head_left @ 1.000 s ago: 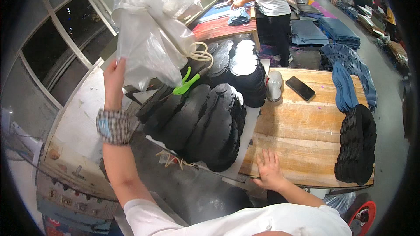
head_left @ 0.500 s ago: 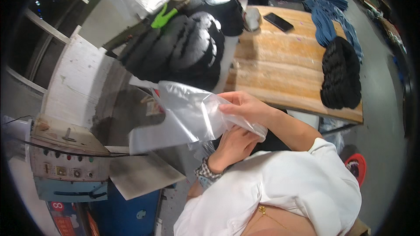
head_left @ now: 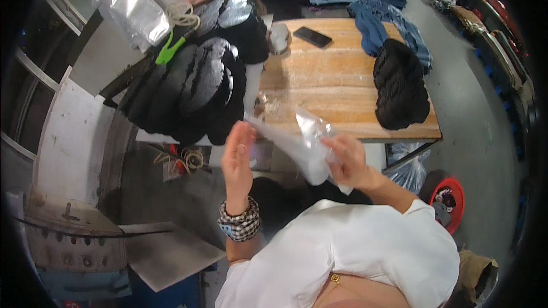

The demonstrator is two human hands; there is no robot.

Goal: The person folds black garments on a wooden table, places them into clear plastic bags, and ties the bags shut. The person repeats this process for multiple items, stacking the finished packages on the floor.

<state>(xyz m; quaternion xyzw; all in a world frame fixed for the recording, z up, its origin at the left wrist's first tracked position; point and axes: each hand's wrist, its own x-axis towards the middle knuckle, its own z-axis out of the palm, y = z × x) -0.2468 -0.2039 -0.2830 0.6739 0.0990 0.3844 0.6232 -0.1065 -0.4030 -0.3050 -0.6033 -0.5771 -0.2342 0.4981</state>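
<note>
A clear plastic bag point(head_left: 308, 151) stretches between my two hands, in front of the wooden table's near edge. My right hand point(head_left: 349, 162) is closed on its bunched right side. My left hand point(head_left: 237, 159) is raised, its fingers together at the bag's far left corner, pinching the edge there; motion blurs the fingertips. A checked band circles my left wrist. Beyond that hand lie overlapping stacks of black, fuzzy, rounded pieces point(head_left: 188, 85), some with shiny tops.
On the wooden table point(head_left: 319, 91) lie a phone point(head_left: 313, 37), a pale rounded object point(head_left: 279, 39), a black bundle point(head_left: 401, 85) and folded denim point(head_left: 371, 25). Green-handled scissors point(head_left: 169, 51) rest by more clear bags point(head_left: 134, 14). A control-panel machine point(head_left: 80, 245) stands at lower left.
My hands have moved apart, with the left swinging left and upward. The bag, earlier spread out toward the left, now spans between them. The view has shifted to the right.
</note>
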